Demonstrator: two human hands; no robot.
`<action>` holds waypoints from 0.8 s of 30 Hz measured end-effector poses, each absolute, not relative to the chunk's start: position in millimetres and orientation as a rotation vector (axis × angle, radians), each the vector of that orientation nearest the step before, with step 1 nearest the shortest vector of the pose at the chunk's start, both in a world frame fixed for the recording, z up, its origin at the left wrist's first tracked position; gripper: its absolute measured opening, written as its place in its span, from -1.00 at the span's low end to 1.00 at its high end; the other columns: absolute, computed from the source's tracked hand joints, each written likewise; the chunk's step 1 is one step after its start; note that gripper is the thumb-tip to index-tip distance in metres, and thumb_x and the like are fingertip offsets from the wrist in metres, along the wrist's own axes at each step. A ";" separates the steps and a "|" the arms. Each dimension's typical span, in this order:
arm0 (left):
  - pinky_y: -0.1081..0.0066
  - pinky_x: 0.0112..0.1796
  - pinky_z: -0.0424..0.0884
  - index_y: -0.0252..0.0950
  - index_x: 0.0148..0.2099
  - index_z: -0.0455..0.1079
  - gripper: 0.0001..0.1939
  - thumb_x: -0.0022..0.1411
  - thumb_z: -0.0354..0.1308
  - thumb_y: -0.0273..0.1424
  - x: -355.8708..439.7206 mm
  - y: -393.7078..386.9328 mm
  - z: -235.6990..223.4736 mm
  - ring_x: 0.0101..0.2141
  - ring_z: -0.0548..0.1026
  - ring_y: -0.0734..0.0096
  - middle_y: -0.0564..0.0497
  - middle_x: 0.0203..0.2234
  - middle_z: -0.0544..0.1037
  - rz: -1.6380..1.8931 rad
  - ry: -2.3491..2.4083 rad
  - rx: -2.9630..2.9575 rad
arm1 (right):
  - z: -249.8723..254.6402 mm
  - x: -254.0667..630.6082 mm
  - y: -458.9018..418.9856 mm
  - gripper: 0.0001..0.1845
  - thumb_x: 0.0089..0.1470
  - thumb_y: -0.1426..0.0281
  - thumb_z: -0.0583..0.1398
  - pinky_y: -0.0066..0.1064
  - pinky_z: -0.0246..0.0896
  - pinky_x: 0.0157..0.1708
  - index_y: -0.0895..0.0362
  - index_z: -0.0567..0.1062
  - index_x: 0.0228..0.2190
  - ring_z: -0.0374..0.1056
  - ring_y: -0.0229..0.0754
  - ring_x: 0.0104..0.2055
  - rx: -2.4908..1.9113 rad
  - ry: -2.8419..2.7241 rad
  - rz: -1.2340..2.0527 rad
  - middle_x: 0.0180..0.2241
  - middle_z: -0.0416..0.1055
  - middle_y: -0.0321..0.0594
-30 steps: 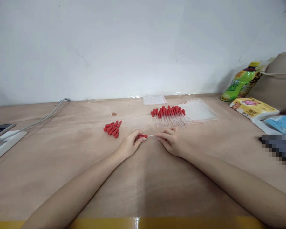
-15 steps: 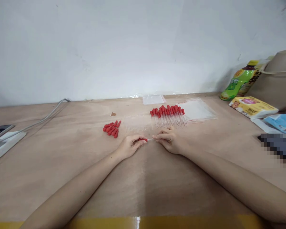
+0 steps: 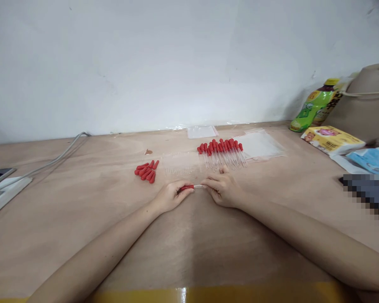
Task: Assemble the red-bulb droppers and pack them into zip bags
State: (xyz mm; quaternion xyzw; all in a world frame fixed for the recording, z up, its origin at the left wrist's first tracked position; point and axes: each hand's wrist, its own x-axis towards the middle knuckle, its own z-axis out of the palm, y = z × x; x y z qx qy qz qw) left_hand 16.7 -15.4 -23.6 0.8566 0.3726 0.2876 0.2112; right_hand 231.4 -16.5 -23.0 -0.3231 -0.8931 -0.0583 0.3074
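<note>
My left hand [image 3: 172,195] pinches a red rubber dropper bulb [image 3: 187,187] between thumb and fingers. A clear glass dropper tube [image 3: 198,186] runs from the bulb's open end to my right hand [image 3: 222,188], whose fingertips are closed on it. Whether the tube sits inside the bulb or only meets its mouth I cannot tell. Beyond my left hand lies a pile of loose red bulbs [image 3: 147,171]. Several clear tubes [image 3: 178,164] lie in a row past the hands. To their right rest several droppers [image 3: 222,152] with red bulbs fitted on top.
Clear plastic bags [image 3: 262,145] lie behind the droppers, and a small bag [image 3: 202,132] is near the wall. At right are a green bottle [image 3: 314,105], a yellow tissue pack [image 3: 333,140], a blue mask [image 3: 371,162] and a blurred dark object [image 3: 366,195]. A grey cable [image 3: 61,156] crosses the left side.
Both hands stay nearly in place, still joined by the bulb and tube. My right fingers have curled slightly lower. The whole view has shifted a little.
</note>
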 end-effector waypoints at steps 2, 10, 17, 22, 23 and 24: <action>0.47 -0.32 0.37 -0.31 -0.21 0.39 -0.81 0.22 0.01 -0.35 16.9 -16.1 -22.5 -0.38 0.46 0.45 -0.01 -0.37 0.52 0.793 1.016 2.428 | -23.7 229.6 -17.5 -0.73 0.10 0.43 -0.02 -0.32 -0.20 -0.33 0.15 0.48 -0.39 0.14 -0.33 -0.53 -0.892 -2.371 -0.099 -0.51 0.41 -0.25; 0.47 -0.32 0.37 -0.31 -0.21 0.39 -0.81 0.23 -0.01 -0.38 15.9 -16.2 -19.1 -0.37 0.47 0.45 -0.02 -0.38 0.53 0.801 0.932 2.547 | -18.0 221.7 -22.7 -0.75 0.10 0.41 0.02 -0.32 -0.07 -0.21 0.12 0.48 -0.45 0.25 -0.32 -0.46 -1.171 -2.307 0.527 -0.50 0.45 -0.32; 0.40 -0.23 0.37 -0.29 -0.19 0.40 -0.83 0.23 0.00 -0.41 12.3 -2.0 -8.8 -0.27 0.46 0.38 -0.05 -0.32 0.53 0.898 0.894 2.709 | 6.1 215.4 -20.9 -0.75 0.01 0.40 0.06 -0.49 -0.03 -0.52 0.12 0.50 -0.56 0.15 -0.36 -0.59 -1.214 -2.343 0.730 -0.64 0.34 -0.36; 0.30 -0.15 0.31 -0.25 -0.19 0.38 -0.76 0.08 0.16 -0.28 -14.1 14.7 12.6 -0.17 0.39 0.24 -0.07 -0.23 0.44 0.856 1.583 2.588 | 21.4 215.9 -1.2 -0.80 -0.08 0.36 0.11 -0.49 0.00 -0.55 0.13 0.47 -0.62 0.23 -0.31 -0.56 -1.484 -2.149 0.738 -0.62 0.37 -0.31; 0.29 -0.16 0.31 -0.26 -0.23 0.39 -0.77 0.06 0.17 -0.26 -22.2 18.3 16.9 -0.17 0.38 0.21 -0.08 -0.25 0.43 0.794 1.758 2.531 | 21.5 215.6 6.2 -0.81 -0.09 0.34 0.12 -0.48 0.02 -0.53 0.13 0.46 -0.62 0.26 -0.29 -0.53 -1.562 -2.071 0.702 -0.60 0.39 -0.29; 0.27 -0.18 0.31 -0.27 -0.29 0.40 -0.77 0.04 0.17 -0.24 -30.4 21.7 20.8 -0.18 0.38 0.17 -0.09 -0.28 0.43 0.700 1.900 2.478 | 20.7 214.7 14.3 -0.81 -0.09 0.33 0.13 -0.47 0.03 -0.51 0.13 0.45 -0.62 0.28 -0.26 -0.51 -1.639 -2.001 0.646 -0.58 0.41 -0.27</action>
